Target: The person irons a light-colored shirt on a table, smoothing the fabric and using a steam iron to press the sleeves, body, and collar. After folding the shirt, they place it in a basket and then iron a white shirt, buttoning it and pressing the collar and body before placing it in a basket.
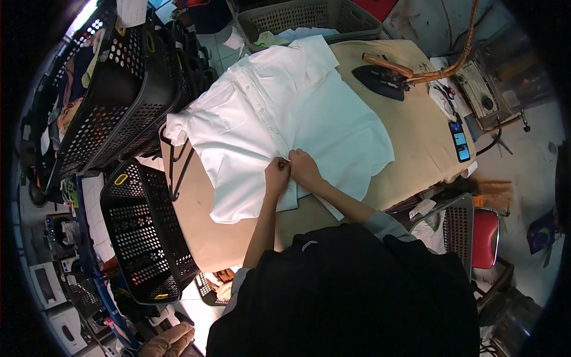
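A white short-sleeved shirt lies spread over the tan padded ironing table, its collar end toward the far side. The button strip runs down its middle. Both of my hands meet at the lower part of that strip. My left hand pinches the shirt's front edge, fingers closed. Right beside it, my right hand is also closed on the fabric, fingertips touching the left ones. Any button between the fingers is hidden. Beyond the shirt, at the far right, an iron with a wooden handle rests on the table.
Black perforated baskets stand along the left, some stacked with clothes. A grey basket holding fabric is behind the table. A phone and scissors lie at the right edge. A black hanger sticks out at the left edge.
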Motion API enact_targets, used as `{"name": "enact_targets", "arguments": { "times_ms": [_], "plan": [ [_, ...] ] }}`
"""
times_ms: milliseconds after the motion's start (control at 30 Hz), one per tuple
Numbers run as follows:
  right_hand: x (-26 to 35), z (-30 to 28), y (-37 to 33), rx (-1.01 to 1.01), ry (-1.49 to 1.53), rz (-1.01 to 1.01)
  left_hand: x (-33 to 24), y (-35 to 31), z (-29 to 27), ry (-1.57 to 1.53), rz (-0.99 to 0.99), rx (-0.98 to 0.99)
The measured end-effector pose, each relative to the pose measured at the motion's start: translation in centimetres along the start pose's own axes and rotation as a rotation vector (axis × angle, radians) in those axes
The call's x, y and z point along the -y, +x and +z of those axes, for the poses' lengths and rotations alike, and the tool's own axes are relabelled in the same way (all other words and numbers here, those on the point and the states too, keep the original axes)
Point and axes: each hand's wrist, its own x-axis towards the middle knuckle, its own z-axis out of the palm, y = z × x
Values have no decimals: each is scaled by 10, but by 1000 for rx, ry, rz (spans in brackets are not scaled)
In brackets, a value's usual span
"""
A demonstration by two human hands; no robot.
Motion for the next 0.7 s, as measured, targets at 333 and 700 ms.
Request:
{"name": "enact_targets", "arguments": {
  "times_ms": [333, 700],
  "plan": [
    [-1, -1, 6, 154, 30, 86, 18, -1, 4, -344, -33, 12],
    [-7, 10, 14, 111, 187, 117, 19, -2, -19, -692, -179, 211]
  ]
}}
